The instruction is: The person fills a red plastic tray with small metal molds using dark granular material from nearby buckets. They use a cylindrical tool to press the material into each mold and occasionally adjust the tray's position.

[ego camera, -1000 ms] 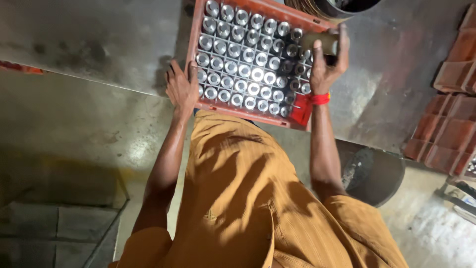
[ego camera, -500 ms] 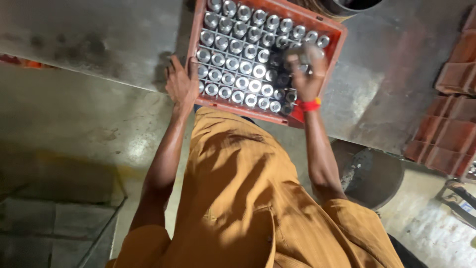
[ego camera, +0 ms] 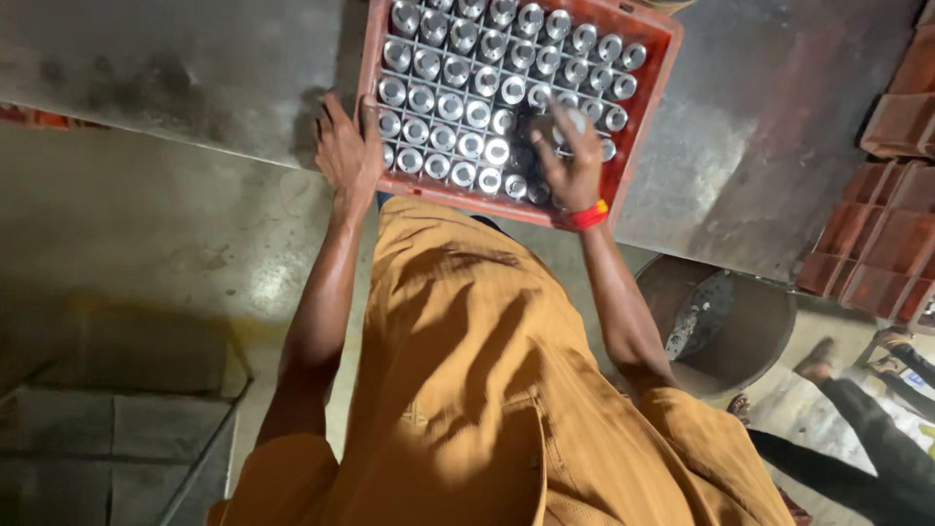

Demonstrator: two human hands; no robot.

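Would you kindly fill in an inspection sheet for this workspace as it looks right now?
Surface: grey metal table, stained.
Job's things: red crate of cells holding silver-capped bottles.
Clutter: stacked red crates at right; dark round tub on the floor.
Hands: left hand on the crate's near-left rim; right hand over the bottles, grip unclear.
Cables: nothing seen.
Surroundings: another person's legs at lower right.

The red crate (ego camera: 651, 117) is cut off at the top edge. The right hand (ego camera: 570, 164) covers several bottles, its grip blurred and unreadable.
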